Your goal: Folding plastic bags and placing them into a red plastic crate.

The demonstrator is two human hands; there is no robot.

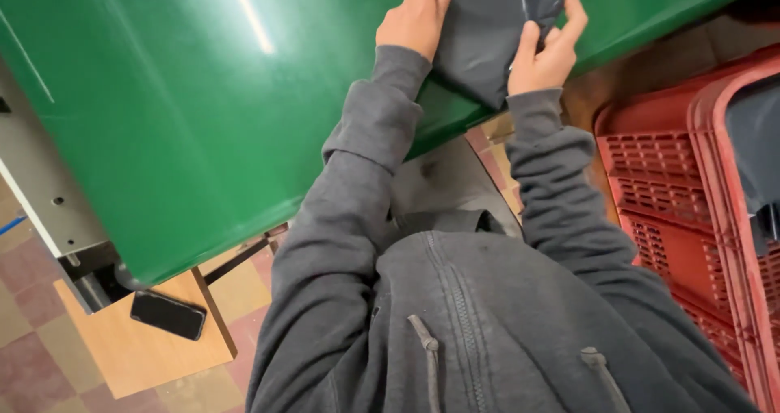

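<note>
Dark plastic bag (487,35), already folded flat, lies on the green table (203,120). Left hand (414,19) presses its edge; right hand (546,51) pinches the opposite edge, folding apparently unfinished.

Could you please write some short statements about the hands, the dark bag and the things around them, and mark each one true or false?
1. Both hands touch the dark plastic bag. True: the left hand and the right hand grip it at its two sides.
2. The bag lies on a green surface. True.
3. The red crates stand to the person's left. False: they stand to the person's right.
4. A black phone lies on a wooden board low on the left. True.
5. The person wears a short-sleeved shirt. False: grey sleeves reach down to the wrists.
</note>
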